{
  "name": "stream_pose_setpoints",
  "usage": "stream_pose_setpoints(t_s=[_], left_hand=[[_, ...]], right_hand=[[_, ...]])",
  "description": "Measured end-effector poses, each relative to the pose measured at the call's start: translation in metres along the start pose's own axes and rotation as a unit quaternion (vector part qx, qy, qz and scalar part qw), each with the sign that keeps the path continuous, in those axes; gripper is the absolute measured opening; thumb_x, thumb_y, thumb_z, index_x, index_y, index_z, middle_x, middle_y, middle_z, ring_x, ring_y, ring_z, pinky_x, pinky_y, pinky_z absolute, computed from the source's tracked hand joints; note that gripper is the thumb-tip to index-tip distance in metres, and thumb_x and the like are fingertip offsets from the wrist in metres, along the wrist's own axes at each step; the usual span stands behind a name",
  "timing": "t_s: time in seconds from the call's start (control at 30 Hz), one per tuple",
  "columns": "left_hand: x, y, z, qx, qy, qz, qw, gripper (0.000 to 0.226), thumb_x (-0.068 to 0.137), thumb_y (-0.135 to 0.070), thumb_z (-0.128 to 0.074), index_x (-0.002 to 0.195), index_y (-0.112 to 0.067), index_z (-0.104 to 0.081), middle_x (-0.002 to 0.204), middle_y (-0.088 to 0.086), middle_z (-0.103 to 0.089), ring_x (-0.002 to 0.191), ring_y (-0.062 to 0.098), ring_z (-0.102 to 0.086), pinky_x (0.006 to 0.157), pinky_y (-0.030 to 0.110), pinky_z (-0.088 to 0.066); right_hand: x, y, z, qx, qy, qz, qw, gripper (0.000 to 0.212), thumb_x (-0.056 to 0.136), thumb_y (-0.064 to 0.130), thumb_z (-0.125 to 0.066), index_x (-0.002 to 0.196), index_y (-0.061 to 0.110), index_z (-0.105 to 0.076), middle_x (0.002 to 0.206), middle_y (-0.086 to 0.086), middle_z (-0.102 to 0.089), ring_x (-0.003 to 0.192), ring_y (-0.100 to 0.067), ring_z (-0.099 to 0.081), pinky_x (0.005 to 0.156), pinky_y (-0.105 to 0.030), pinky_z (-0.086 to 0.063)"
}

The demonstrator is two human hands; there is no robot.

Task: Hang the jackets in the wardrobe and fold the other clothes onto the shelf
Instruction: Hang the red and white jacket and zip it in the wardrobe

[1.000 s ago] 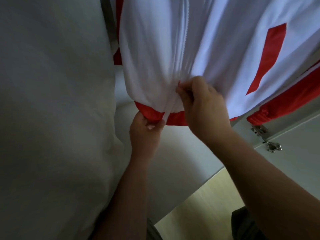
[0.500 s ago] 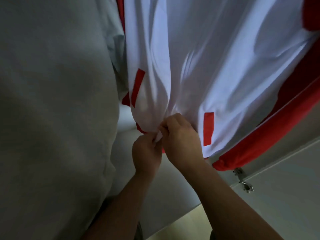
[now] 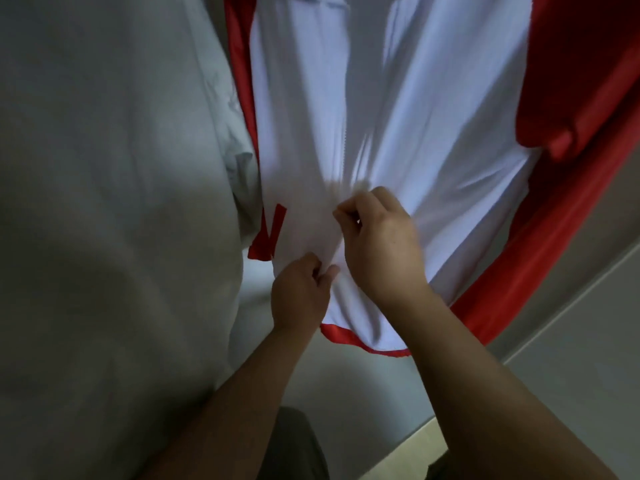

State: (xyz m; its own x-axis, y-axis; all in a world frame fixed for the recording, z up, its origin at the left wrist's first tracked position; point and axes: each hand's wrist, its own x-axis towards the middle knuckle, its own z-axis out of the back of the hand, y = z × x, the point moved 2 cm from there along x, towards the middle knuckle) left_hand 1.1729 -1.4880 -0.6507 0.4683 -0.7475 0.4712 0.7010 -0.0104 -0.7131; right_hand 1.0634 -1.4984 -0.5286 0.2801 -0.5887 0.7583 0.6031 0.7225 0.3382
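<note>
A white jacket (image 3: 408, 109) with red sleeves and a red hem hangs in front of me, filling the upper middle and right of the head view. Its zipper runs down the middle. My left hand (image 3: 299, 292) grips the white cloth near the bottom of the zipper line. Just above it, my right hand (image 3: 379, 240) pinches the zipper with thumb and fingers. A red sleeve (image 3: 575, 98) hangs at the right.
A pale grey garment (image 3: 114, 209) hangs close on the left and fills that side. A white wardrobe panel (image 3: 585, 327) slants at the lower right. A strip of light wood floor (image 3: 419, 445) shows at the bottom.
The view tilted upward, so more of the jacket's upper front shows. My right hand has moved up along the zipper, away from my left hand, which still holds the bottom of the jacket.
</note>
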Motion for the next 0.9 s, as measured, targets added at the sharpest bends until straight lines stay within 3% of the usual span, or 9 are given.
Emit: stream_pose_setpoints(t_s=[0.13,0.23,0.33,0.37,0.47,0.53,0.63,0.8,0.9], left_hand=[[0.02,-0.032,0.011,-0.086,-0.08,-0.089,0.989,0.03,0.09,-0.044,-0.057,0.083,-0.016,-0.064,0.076,-0.006,-0.066,0.067,0.006,-0.055,0.06,0.014,-0.042],[0.032,-0.045,0.013,-0.089,-0.087,-0.1,0.987,0.036,0.092,-0.04,-0.05,0.074,-0.011,-0.061,0.064,0.0,-0.061,0.057,0.011,-0.05,0.055,0.016,-0.034],[0.04,-0.046,0.01,-0.075,-0.052,-0.09,0.992,0.032,0.095,-0.036,-0.06,0.074,-0.011,-0.061,0.064,0.0,-0.061,0.056,0.013,-0.052,0.054,0.029,-0.046],[0.044,-0.051,0.011,-0.076,-0.058,-0.099,0.99,0.034,0.095,-0.042,-0.058,0.079,-0.013,-0.063,0.068,-0.002,-0.063,0.059,0.012,-0.054,0.058,0.026,-0.049],[0.061,-0.072,0.018,-0.078,-0.114,-0.137,0.981,0.038,0.093,-0.048,-0.047,0.087,-0.015,-0.065,0.075,-0.013,-0.056,0.065,0.003,-0.048,0.065,0.003,-0.036],[0.068,-0.079,0.018,-0.051,-0.126,-0.149,0.979,0.032,0.096,-0.038,-0.052,0.077,-0.014,-0.06,0.067,-0.011,-0.05,0.059,0.007,-0.043,0.06,0.006,-0.032],[0.066,-0.073,0.012,-0.059,-0.096,-0.129,0.985,0.035,0.095,-0.033,-0.065,0.069,-0.014,-0.053,0.058,-0.004,-0.05,0.051,0.011,-0.041,0.052,0.024,-0.036],[0.087,-0.107,0.029,-0.099,-0.158,-0.151,0.971,0.036,0.09,-0.045,-0.055,0.083,-0.011,-0.062,0.07,0.0,-0.061,0.061,0.013,-0.051,0.056,0.018,-0.035],[0.098,-0.116,0.032,-0.095,-0.177,-0.17,0.965,0.032,0.092,-0.038,-0.058,0.073,-0.014,-0.052,0.06,-0.002,-0.052,0.054,0.011,-0.044,0.053,0.012,-0.025]], right_hand=[[0.008,0.004,0.009,-0.003,0.029,0.007,1.0,0.016,0.097,0.012,-0.062,0.085,0.001,-0.065,0.085,-0.011,-0.057,0.07,-0.027,-0.056,0.061,-0.044,-0.05],[0.022,0.007,0.018,-0.001,0.014,0.022,1.0,0.017,0.096,0.01,-0.062,0.083,-0.001,-0.065,0.085,-0.014,-0.058,0.07,-0.031,-0.057,0.062,-0.046,-0.049],[0.045,0.01,0.031,-0.01,-0.029,0.037,0.999,0.016,0.094,0.009,-0.063,0.081,0.001,-0.064,0.082,-0.012,-0.057,0.067,-0.029,-0.055,0.059,-0.042,-0.048],[0.049,0.01,0.033,-0.013,-0.034,0.039,0.999,0.015,0.094,0.009,-0.063,0.081,0.001,-0.064,0.082,-0.011,-0.056,0.067,-0.028,-0.055,0.058,-0.042,-0.048],[0.053,0.012,0.034,-0.011,-0.021,0.045,0.999,0.014,0.095,0.007,-0.061,0.083,0.0,-0.064,0.084,-0.011,-0.057,0.069,-0.028,-0.055,0.06,-0.044,-0.049],[0.061,0.012,0.039,-0.013,-0.028,0.061,0.998,0.014,0.095,0.007,-0.061,0.084,0.0,-0.064,0.083,-0.011,-0.057,0.068,-0.028,-0.055,0.058,-0.045,-0.049],[0.084,0.008,0.053,-0.028,-0.062,0.089,0.994,0.016,0.096,0.011,-0.061,0.084,0.001,-0.065,0.084,-0.011,-0.057,0.068,-0.027,-0.055,0.058,-0.045,-0.049],[0.098,0.01,0.06,-0.03,-0.07,0.13,0.989,0.009,0.093,0.004,-0.063,0.086,0.0,-0.065,0.084,-0.013,-0.058,0.069,-0.028,-0.056,0.056,-0.045,-0.05],[0.115,0.015,0.066,-0.031,-0.072,0.155,0.985,0.012,0.094,0.006,-0.061,0.086,-0.001,-0.066,0.084,-0.015,-0.059,0.071,-0.03,-0.057,0.058,-0.046,-0.05]])
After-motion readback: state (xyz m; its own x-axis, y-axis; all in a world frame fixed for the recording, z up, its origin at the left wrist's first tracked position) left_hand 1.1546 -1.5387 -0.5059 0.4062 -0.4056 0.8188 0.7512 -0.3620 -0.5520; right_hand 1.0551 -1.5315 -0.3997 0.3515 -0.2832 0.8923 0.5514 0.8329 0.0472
